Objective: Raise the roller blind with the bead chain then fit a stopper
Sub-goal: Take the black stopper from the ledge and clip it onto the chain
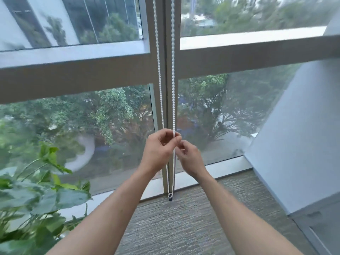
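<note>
A white bead chain (173, 70) hangs as a loop of two strands along the grey window mullion (166, 100). Its lower end passes through a small dark holder (170, 197) near the floor. My left hand (160, 148) is raised in front of the mullion, with thumb and fingers pinched on the right strand. My right hand (189, 157) sits just below and to the right, its fingertips closed at the same strand. No stopper can be made out between the fingers. The blind itself is out of view above.
A leafy green plant (36, 196) stands at the lower left, close to my left forearm. A pale wall or column (303, 144) slants in at the right. Grey carpet (184, 227) lies below the window sill (226, 168).
</note>
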`<action>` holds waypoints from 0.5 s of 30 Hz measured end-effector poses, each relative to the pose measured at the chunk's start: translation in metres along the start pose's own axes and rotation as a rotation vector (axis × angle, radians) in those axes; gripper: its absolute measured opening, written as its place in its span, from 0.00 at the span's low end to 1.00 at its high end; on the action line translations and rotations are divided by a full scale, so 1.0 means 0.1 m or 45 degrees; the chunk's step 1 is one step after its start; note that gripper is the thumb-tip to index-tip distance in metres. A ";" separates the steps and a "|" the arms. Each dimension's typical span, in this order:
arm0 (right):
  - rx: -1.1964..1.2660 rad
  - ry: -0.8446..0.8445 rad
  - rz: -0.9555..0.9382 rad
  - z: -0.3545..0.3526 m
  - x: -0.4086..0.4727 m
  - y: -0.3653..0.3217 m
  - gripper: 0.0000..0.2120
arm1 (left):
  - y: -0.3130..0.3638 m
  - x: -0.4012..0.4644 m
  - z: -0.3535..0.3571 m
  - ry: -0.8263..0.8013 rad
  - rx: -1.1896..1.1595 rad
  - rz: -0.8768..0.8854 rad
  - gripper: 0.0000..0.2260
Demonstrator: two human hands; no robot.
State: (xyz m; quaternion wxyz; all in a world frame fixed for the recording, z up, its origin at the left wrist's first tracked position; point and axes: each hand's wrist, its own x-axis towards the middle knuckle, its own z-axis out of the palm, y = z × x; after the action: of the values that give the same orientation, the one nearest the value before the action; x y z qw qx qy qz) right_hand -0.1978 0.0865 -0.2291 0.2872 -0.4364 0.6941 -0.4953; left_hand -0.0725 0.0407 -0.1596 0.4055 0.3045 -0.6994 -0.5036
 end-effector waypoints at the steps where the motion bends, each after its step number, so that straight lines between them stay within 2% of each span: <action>1: 0.000 0.003 -0.048 -0.06 0.03 -0.19 0.05 | 0.15 0.07 -0.03 0.015 -0.003 0.014 0.08; 7: -0.073 0.100 -0.346 -0.43 0.16 -1.30 0.10 | 0.94 0.48 -0.24 0.095 0.069 0.053 0.02; 11: -0.378 0.248 -0.518 -0.69 0.29 -1.93 0.18 | 1.39 0.71 -0.39 0.134 0.168 0.087 0.03; 15: -0.520 0.336 -0.649 -0.89 0.41 -2.48 0.23 | 1.80 0.89 -0.54 0.173 0.290 0.159 0.06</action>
State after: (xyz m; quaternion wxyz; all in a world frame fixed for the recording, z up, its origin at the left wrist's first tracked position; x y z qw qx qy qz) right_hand -0.2105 0.0572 0.0354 -0.0310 -0.5764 0.6785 -0.4543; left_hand -0.0720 -0.0028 0.0435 0.4452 0.3380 -0.7406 -0.3729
